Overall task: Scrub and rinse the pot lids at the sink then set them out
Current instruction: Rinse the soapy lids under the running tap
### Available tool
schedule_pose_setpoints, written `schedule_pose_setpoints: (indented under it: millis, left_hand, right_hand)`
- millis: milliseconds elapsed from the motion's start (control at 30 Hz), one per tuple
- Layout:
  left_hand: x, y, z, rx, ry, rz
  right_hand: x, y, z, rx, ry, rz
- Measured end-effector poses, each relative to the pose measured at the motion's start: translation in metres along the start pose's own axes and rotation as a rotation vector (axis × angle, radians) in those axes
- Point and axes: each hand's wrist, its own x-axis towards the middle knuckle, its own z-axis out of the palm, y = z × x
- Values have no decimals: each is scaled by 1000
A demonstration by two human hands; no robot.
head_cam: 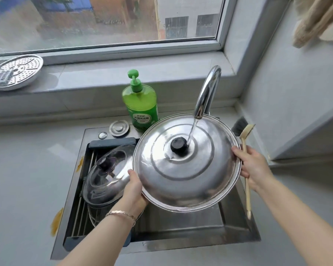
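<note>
A: Water from the faucet (206,93) strikes the big steel lid (186,166) beside its black knob (179,146), above the sink (236,229).

B: Left hand (135,191) curls under the rim; right hand (253,166) pinches the opposite edge, fingers also closed around a dish brush (246,169).

A: 1 glass lid (106,175) waits on the rack, left.

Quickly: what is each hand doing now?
Left hand: closed on the steel lid rim.
Right hand: closed on the lid's rim and the brush.
</note>
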Motion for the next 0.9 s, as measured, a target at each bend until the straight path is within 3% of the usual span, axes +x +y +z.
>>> schedule_pose_setpoints:
  millis: [133,200,367,567,767,900]
  left_hand:
    - [0,-11,1,48,-8,-108]
    - [-3,-8,-2,54,10,-46]
    - [-21,16,-12,142,23,213]
    - [-52,57,-13,482,138,514]
    - [-102,103,-10,918,203,1052]
    - [-133,130,-9,1220,282,1283]
  right_hand:
    - [-11,-14,-3,-76,22,-56]
    - [-12,-10,-8,-91,29,-9]
    - [-16,32,-18,-63,0,233]
    - [-33,78,-7,-145,-139,444]
    - [-40,92,8,-317,-170,411]
    - [-40,95,10,-373,-189,383]
